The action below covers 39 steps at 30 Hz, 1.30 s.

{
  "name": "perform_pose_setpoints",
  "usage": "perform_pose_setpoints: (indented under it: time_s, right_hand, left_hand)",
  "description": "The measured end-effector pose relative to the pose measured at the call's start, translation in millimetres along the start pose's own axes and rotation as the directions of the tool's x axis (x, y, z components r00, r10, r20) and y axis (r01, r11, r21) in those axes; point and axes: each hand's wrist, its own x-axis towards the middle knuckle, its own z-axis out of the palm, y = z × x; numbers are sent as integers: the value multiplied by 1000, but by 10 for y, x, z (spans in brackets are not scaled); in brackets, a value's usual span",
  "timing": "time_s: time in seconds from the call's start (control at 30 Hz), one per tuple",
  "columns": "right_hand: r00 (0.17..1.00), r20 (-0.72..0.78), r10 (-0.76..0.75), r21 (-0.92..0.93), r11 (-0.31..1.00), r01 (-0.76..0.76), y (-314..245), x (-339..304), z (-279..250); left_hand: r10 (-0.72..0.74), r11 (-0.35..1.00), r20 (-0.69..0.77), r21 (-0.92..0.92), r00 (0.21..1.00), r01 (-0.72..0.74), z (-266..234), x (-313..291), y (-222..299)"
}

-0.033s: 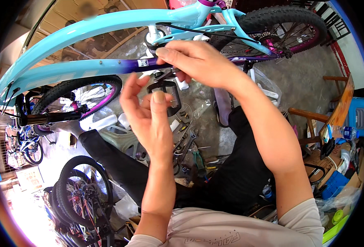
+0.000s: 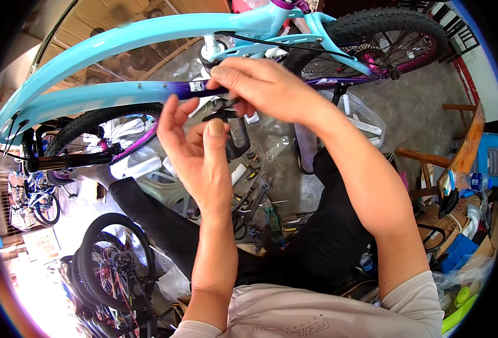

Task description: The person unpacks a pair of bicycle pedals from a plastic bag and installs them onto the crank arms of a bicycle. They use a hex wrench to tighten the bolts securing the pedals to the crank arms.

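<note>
In the head view, your left hand (image 2: 197, 160) is raised in front of the turquoise and purple bicycle frame (image 2: 204, 21), palm turned inward, its fingers loosely curled and spread apart, with nothing visible between them. Your right hand (image 2: 266, 90) is bent over the purple stretch of the lower tube, thumb and fingers curled inward near a small dark part; you cannot tell from here whether they pinch it. The frame lies across the upper part of the view, the front wheel (image 2: 91, 119) at the left and the rear wheel (image 2: 373, 18) at the upper right. A black pedal (image 2: 237, 153) shows just beside your left hand, partly hidden by it. Below, between your legs, wrenches (image 2: 255, 200) and green-handled pliers (image 2: 272, 218) lie on the floor (image 2: 406, 112). A wooden stool (image 2: 467, 143) stands at the right, and more bicycle wheels (image 2: 88, 270) crowd the lower left.
</note>
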Motion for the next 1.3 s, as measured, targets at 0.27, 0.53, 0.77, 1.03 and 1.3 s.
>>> perform_pose_setpoints:
  time_s: [0.27, 0.53, 0.77, 1.03, 1.3]
  right_hand:
    - [996, 90, 29, 28, 999, -32, 64, 103, 131]
    - [1000, 25, 18, -780, 626, 8, 453, 1, -163]
    - [971, 139, 193, -817, 577, 3, 686, 38, -134]
    - [947, 175, 269, -857, 516, 12, 779, -18, -159]
    - [986, 41, 160, -717, 692, -82, 294, -183, -419]
  left_hand:
    - [-194, 974, -222, -156, 955, 162, -508, 363, -278]
    - [-602, 767, -237, -437, 763, 469, -992, 211, -1603]
    - [-644, 319, 335, -700, 688, 639, -523, -318, -2340]
    - [-717, 63, 509, -633, 476, 771, 731, -362, -1638]
    - [-504, 138, 672, -557, 543, 819, 686, -363, -738]
